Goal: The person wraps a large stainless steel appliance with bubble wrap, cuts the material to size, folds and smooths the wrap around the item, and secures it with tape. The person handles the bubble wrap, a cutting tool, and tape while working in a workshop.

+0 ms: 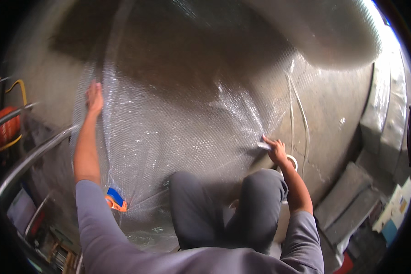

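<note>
A wide sheet of clear bubble wrap (178, 128) spreads over the floor in front of my knees. My left hand (94, 97) lies on the sheet near its left edge, with fingers stretched out and nothing visible in them. At the sheet's right edge, my right hand (276, 150) is partly closed around a small whitish flat object (263, 145), its index finger extended along the plastic. The object's kind is not clear. An orange and blue tape dispenser (117, 200) rests on the wrap beside my left elbow. Just behind my right wrist is a white ring-shaped roll (293, 162), partly hidden.
A large bubble wrap roll (338, 39) looms at the upper right. White straps (300, 107) trail across the concrete floor below it. Grey wrapped packages (349, 201) lie along the right side. Curved metal tubing (36, 160) and an orange round object (5, 128) stand at the left.
</note>
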Available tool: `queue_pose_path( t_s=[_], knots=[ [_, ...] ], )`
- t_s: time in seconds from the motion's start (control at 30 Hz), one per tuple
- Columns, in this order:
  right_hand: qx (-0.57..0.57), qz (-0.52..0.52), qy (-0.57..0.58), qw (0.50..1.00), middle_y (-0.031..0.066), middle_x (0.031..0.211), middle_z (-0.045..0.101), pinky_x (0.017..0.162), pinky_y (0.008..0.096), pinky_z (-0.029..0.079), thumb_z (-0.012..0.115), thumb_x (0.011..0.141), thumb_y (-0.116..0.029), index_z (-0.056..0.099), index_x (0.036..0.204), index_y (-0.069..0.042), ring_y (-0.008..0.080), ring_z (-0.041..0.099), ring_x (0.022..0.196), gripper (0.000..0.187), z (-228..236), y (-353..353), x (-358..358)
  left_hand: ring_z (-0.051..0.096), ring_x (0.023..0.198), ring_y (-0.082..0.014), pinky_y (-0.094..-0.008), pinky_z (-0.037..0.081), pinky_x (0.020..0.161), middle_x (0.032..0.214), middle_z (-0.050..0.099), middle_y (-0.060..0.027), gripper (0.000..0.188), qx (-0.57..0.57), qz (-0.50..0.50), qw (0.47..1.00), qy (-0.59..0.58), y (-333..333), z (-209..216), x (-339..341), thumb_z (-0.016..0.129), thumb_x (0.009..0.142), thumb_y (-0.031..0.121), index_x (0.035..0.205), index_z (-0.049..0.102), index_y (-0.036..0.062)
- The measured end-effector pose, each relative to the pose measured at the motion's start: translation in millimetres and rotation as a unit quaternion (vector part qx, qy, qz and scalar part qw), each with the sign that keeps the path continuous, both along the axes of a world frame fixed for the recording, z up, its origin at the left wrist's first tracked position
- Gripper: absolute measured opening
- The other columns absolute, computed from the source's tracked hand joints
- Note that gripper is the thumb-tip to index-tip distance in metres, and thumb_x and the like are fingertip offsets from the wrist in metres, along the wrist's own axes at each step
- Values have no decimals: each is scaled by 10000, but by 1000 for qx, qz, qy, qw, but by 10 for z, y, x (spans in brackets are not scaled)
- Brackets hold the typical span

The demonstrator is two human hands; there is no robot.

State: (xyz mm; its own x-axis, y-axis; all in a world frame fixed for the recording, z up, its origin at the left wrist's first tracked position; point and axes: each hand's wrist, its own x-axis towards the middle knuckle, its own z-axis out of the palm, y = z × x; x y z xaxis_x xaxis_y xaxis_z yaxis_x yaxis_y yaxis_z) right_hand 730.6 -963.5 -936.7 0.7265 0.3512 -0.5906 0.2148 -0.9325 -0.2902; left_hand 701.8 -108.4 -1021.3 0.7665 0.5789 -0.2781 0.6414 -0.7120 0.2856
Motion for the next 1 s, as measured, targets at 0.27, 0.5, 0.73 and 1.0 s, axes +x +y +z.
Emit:
queue_pose_path(
  t_s=[0.27, 0.5, 0.73, 1.0],
  knots=[
    [-182, -45, 105, 977, 60, 1332, 663, 1035, 511, 356, 633, 968, -318, 465, 1516, -349, 329, 566, 1245, 574, 261, 397, 95, 19, 1560, -371, -749, 95, 1140, 1704, 62, -101, 923, 139, 96, 984, 60, 1014, -623, -501, 308, 919, 821, 1633, 119, 268],
    [-136, -37, 125, 982, 114, 1320, 655, 984, 509, 460, 632, 975, -326, 472, 1502, -316, 393, 620, 1190, 552, 324, 413, 174, 74, 1555, -363, -742, 124, 1133, 1698, 98, -107, 906, 173, 74, 982, 15, 629, -319, -365, 356, 922, 804, 1626, 156, 270],
    [-164, -24, 53, 985, 234, 1141, 699, 863, 494, 539, 682, 918, -233, 518, 1469, -151, 404, 692, 1013, 581, 454, 812, 136, 302, 1441, -393, -623, 196, 1144, 1604, 311, -131, 746, 167, 118, 977, 59, 456, 362, -88, 489, 953, 671, 1506, 424, 175],
    [137, -266, 137, 944, 148, 987, 556, 851, 352, 471, 573, 958, -101, 336, 1384, -7, 216, 552, 894, 497, 744, 3201, 384, 278, 1382, -379, -571, 179, 1116, 1573, 288, -122, 796, 170, 153, 973, -17, 548, 121, 29, 554, 910, 656, 1557, 336, 248]
  ],
)
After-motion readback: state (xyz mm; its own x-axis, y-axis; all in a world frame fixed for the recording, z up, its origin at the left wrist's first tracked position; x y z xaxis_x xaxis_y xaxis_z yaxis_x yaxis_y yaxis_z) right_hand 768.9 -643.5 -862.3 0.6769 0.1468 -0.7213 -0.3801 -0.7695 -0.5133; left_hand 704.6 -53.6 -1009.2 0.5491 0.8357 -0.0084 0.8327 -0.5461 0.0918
